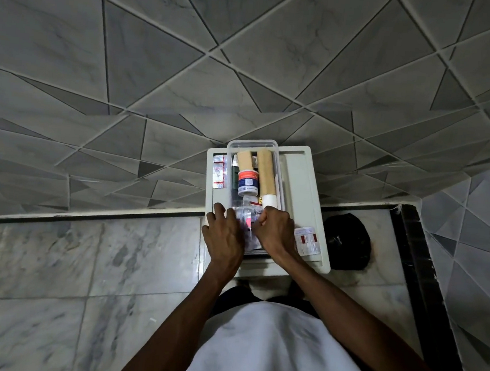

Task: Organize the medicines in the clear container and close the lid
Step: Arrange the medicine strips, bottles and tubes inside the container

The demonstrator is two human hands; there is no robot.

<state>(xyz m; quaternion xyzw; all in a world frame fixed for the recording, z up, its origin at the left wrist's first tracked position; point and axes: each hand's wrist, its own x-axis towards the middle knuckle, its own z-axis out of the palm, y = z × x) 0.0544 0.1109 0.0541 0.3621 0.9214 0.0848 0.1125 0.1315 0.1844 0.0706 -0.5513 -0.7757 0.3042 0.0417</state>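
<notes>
A clear container (252, 143) stands on a small white table (303, 188) against the wall. In it lie a white bottle with a red and blue label (247, 182), a tan roll (244, 160) and a long tan tube with a white end (266, 174). At its near end, blister packs (246, 220) lie between my hands. My left hand (224, 234) rests with fingers spread on the container's near left side. My right hand (274, 230) is curled and pinches the blister packs. No lid can be made out.
One blister strip (219, 172) lies on the table left of the container, another (307, 240) near the table's right front corner. A black bag (347, 241) sits on the floor to the right. A tiled wall rises behind the table; marble floor lies left.
</notes>
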